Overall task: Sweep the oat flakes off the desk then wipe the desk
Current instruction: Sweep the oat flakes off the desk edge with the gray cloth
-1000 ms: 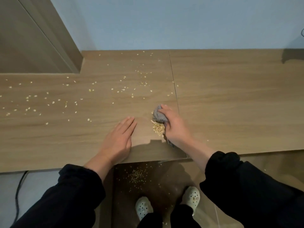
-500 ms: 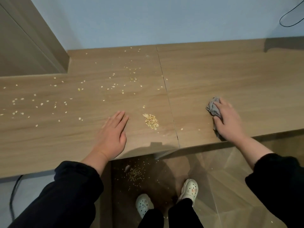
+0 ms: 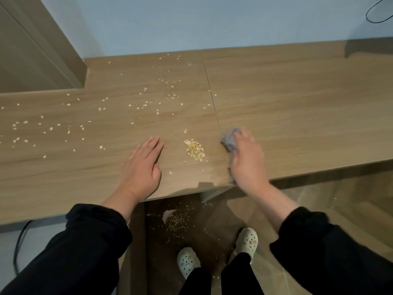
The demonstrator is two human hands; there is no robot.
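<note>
A small pile of oat flakes (image 3: 194, 150) lies on the wooden desk (image 3: 297, 103) near its front edge. Loose oat flakes (image 3: 51, 128) are scattered over the desk's left half. My right hand (image 3: 248, 162) holds a crumpled grey cloth (image 3: 228, 141) down on the desk, just right of the pile and beside the seam; part of the cloth is hidden under the palm. My left hand (image 3: 142, 169) lies flat on the desk to the left of the pile, fingers straight, holding nothing.
A tall wooden panel (image 3: 32, 50) stands at the desk's back left corner. Fallen oats (image 3: 176, 223) lie on the floor below the desk's front edge, by my two light shoes (image 3: 188, 261). A dark cable (image 3: 376, 13) hangs on the wall at top right.
My right hand left the pile, carried the cloth far to the right, and has now swept back left to just beside the pile. My left hand has stayed flat in place.
</note>
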